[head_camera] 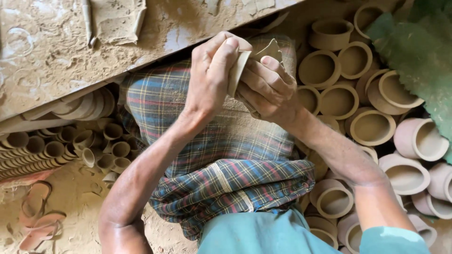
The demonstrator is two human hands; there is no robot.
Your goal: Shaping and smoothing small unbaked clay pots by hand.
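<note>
Both hands up over the lap, working 1 small unfired tan clay cup [256, 56]. Left hand [212, 70] is clenched round its side, thumb pressed along the wall near the rim. Right hand [268, 87] cradles it from below and behind, fingers wrapped on the body. Cup sits tilted, mouth facing away, just below the edge of the dusty clay-smeared bench [70, 51].

Handling judgement: light, thin-walled, probably leather-hard, so stiff enough to hold but it dents or cracks under a point load. Dusty surface, decent friction, not slippery. Best hold looks like a spread grip on the thicker base and lower wall; keep pressure off the rim.

Around: stacked raw clay cups [372, 127] on the right, smaller ones [94, 146] on the left, plaid cloth [226, 155] across the lap.
</note>
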